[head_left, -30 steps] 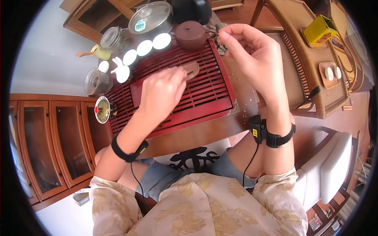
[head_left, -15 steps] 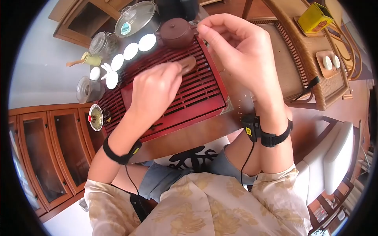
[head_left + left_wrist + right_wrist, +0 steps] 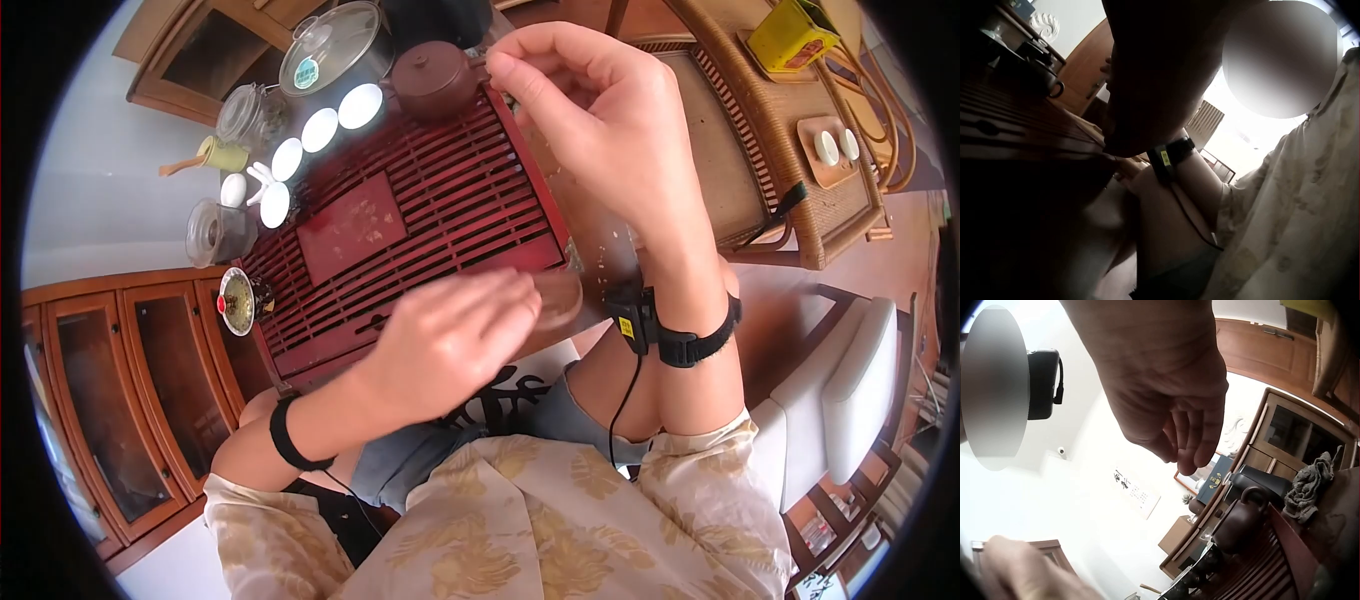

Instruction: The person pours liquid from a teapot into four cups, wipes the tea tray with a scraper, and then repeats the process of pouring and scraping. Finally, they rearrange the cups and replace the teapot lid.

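Note:
My left hand (image 3: pixel 450 340) grips a brown wooden scoop (image 3: pixel 562 300) and holds it over the near right corner of the red slatted tea tray (image 3: pixel 420 225), close to my right wrist strap (image 3: pixel 650 330). My right hand (image 3: pixel 590 110) is raised above the tray's far right corner, beside the brown clay teapot (image 3: pixel 430 70). Its fingers (image 3: pixel 1191 447) hang loosely curled together, and nothing shows between them. In the right wrist view the teapot (image 3: pixel 1241 528) stands below that hand. The left wrist view is dark; it shows only the right forearm and its strap (image 3: pixel 1169 159).
Three white cups (image 3: pixel 320 130) line the tray's far edge beside a glass-lidded kettle (image 3: pixel 330 45) and glass jars (image 3: pixel 215 230). A small dish (image 3: pixel 238 300) sits left of the tray. A wicker chair (image 3: pixel 790 150) stands to the right, and a dark figurine (image 3: pixel 1310 487) beside the teapot.
My left hand has drawn the wooden scoop back from near the teapot to the tray's near right corner. My right hand has stayed raised, almost still.

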`<state>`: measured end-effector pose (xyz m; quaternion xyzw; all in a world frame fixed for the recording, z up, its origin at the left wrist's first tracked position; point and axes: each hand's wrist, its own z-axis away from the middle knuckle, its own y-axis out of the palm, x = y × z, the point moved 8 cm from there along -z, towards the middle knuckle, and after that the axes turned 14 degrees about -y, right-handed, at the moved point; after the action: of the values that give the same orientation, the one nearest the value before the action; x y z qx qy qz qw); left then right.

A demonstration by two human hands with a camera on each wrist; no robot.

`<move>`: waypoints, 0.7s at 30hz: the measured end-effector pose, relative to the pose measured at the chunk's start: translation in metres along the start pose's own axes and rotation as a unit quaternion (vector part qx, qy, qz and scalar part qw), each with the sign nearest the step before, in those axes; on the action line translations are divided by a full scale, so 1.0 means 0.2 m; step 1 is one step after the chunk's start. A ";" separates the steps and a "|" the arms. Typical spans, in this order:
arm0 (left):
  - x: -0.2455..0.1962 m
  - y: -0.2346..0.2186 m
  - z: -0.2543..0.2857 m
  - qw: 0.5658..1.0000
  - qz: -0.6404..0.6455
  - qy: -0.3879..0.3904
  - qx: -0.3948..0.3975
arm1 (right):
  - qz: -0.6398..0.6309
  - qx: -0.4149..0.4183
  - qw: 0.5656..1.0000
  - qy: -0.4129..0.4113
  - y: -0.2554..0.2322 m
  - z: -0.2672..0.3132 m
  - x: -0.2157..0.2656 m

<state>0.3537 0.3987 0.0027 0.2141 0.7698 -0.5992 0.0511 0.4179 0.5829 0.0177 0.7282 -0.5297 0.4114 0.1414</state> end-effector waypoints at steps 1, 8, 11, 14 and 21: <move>0.04 -0.03 -0.04 1.000 0.004 -0.006 -0.009 | -0.002 -0.001 1.000 0.000 0.00 0.00 0.00; 0.23 0.03 -0.11 0.997 -0.027 -0.067 -0.032 | -0.014 -0.012 1.000 0.009 0.00 0.00 -0.02; 0.06 0.04 0.01 1.000 -0.007 -0.018 0.020 | -0.024 -0.022 0.999 0.005 0.00 0.00 0.00; -0.06 0.03 0.09 0.998 0.028 0.001 0.057 | -0.023 -0.001 0.999 0.029 -0.02 -0.03 0.09; 0.19 0.00 -0.11 1.000 0.016 -0.011 -0.019 | -0.026 0.005 0.999 0.025 0.00 -0.02 0.06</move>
<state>0.3231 0.4291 -0.0037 0.2187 0.7767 -0.5862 0.0735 0.4177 0.5778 0.0301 0.7318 -0.5050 0.4283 0.1615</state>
